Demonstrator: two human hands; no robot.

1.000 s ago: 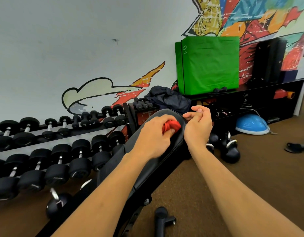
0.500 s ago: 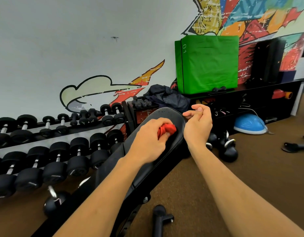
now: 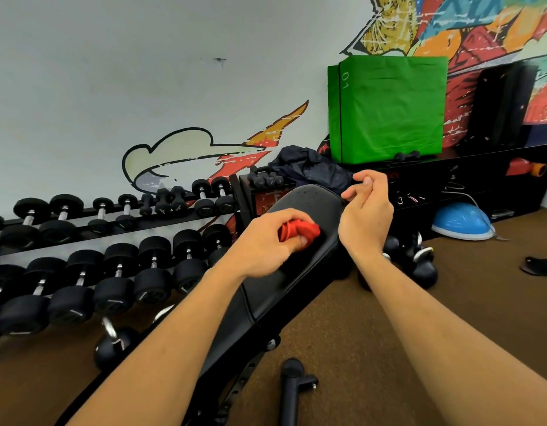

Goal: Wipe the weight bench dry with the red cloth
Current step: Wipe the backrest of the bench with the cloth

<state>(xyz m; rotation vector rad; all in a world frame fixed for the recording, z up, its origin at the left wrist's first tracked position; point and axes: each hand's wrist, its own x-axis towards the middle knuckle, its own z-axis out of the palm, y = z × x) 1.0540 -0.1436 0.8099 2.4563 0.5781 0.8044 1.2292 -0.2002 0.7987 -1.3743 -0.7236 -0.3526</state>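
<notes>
A black padded weight bench (image 3: 309, 204) slants from the lower left up to a rounded end at centre. My left hand (image 3: 266, 241) grips a bunched red cloth (image 3: 298, 232) and holds it down on the pad, a little below that rounded end. My right hand (image 3: 366, 210) hovers at the bench's right edge near the top. Its fingers are loosely curled and hold nothing. Small droplets show on the pad above the cloth.
A two-tier rack of black dumbbells (image 3: 112, 272) runs along the left. Kettlebells (image 3: 419, 259) sit on the floor right of the bench, with a blue balance dome (image 3: 462, 222) beyond. A green box (image 3: 389, 109) and dark fabric (image 3: 309, 170) stand behind. A black handle (image 3: 292, 385) lies below.
My left hand has slid the red cloth down the pad, away from the rounded end. My right hand has lifted slightly and its fingers have loosened.
</notes>
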